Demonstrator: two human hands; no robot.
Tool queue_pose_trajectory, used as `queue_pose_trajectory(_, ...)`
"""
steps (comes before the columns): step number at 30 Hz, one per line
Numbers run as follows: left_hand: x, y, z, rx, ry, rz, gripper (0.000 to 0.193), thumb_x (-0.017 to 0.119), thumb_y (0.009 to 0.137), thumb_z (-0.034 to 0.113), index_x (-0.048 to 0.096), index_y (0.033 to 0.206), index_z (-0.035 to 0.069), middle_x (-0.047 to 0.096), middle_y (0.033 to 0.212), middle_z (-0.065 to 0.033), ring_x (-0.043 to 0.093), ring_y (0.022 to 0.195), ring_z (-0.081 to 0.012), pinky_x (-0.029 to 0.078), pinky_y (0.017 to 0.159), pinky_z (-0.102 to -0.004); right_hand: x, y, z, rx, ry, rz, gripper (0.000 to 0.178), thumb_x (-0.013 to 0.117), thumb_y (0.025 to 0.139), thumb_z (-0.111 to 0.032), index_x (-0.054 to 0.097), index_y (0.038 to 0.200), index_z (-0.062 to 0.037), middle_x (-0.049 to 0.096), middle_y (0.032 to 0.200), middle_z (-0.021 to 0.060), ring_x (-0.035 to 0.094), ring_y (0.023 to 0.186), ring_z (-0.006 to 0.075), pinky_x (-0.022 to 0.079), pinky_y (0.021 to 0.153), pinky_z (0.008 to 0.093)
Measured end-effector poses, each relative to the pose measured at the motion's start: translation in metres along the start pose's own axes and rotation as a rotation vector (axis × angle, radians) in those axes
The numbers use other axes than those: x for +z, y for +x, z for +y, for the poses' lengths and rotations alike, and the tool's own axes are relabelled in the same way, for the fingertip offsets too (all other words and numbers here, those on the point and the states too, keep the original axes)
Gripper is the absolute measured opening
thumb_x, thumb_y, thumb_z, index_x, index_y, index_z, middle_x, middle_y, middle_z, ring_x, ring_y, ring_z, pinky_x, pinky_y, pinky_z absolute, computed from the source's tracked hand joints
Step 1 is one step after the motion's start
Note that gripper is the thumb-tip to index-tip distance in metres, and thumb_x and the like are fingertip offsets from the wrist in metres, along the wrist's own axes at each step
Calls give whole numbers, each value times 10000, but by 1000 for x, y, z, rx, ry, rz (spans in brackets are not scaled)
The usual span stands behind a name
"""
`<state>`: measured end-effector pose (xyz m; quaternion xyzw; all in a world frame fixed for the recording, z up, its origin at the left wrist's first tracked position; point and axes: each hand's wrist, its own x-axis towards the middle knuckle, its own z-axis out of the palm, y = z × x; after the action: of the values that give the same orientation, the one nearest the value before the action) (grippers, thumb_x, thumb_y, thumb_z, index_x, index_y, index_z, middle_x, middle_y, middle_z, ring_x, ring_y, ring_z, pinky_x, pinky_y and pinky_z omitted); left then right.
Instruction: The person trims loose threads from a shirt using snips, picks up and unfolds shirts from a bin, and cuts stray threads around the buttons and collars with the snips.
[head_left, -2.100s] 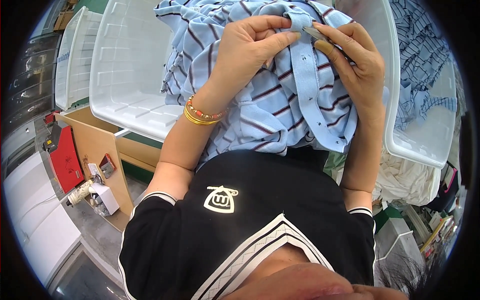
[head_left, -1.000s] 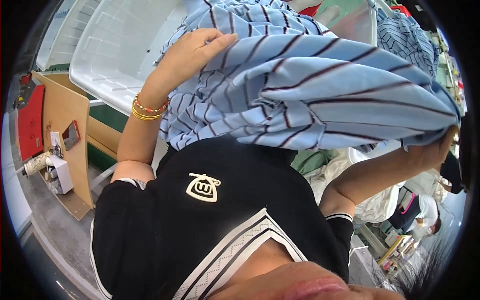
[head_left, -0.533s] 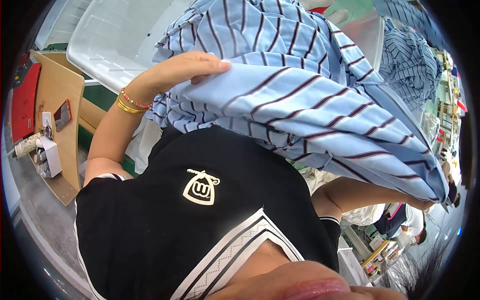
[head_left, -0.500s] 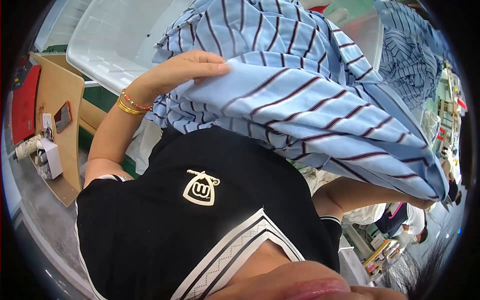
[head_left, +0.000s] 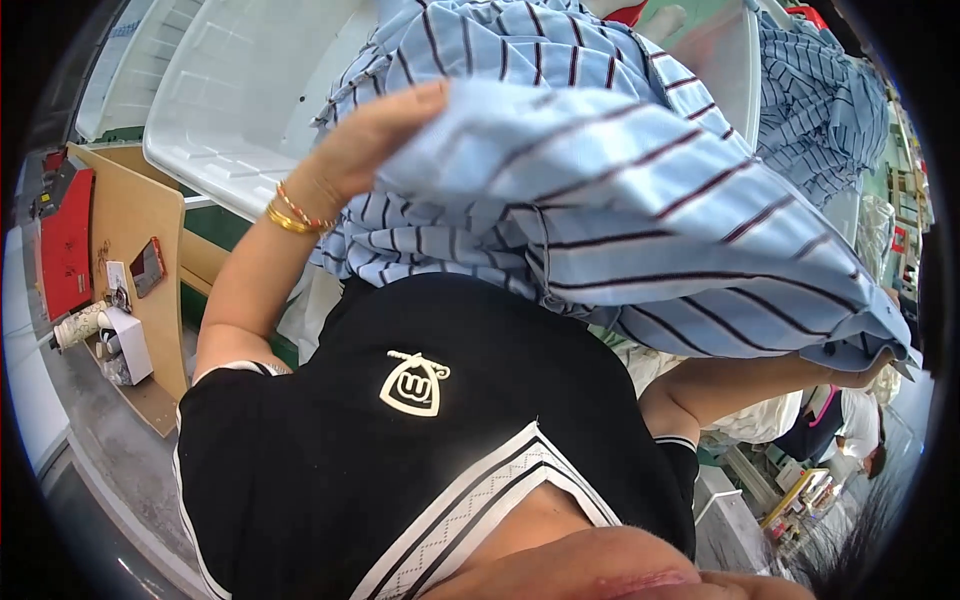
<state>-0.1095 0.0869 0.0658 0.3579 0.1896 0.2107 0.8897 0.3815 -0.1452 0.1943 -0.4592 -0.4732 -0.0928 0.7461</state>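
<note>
A light blue cloth with dark and white stripes (head_left: 640, 210) is stretched across in front of me, its folds bunched toward the far side. My left hand (head_left: 385, 130), blurred by motion, grips its upper edge at the left, fingers closed over the fabric. The wrist carries gold and beaded bracelets (head_left: 300, 215). At the far right, my right hand (head_left: 862, 376) is mostly behind the cloth's other end, which it holds up. A small pointed grey tip shows beside that hand; I cannot make out what it is. More of the striped cloth hangs down near my body.
Beyond the cloth stands a white plastic bin (head_left: 240, 100). Another heap of striped fabric (head_left: 815, 110) lies at the far right. On the left is a wooden stand (head_left: 135, 260) with a phone and small items. Another person (head_left: 845, 425) is at the lower right.
My left hand has lifted and moved slightly away, raising the cloth's edge with it. The cloth's right end has shifted a little rightward and upward with my right hand.
</note>
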Motion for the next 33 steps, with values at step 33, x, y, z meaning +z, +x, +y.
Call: queue_pose_trajectory(33,126,148,-21,-492,657,-686,284,492,950,170,545,1187,22,602,1153,-95,576,1066,-183,471,927,-323,152,25,-32,639,481,-340,248,640,911,-235,676,973,3,680,793,44,638,608,92,517,541,200)
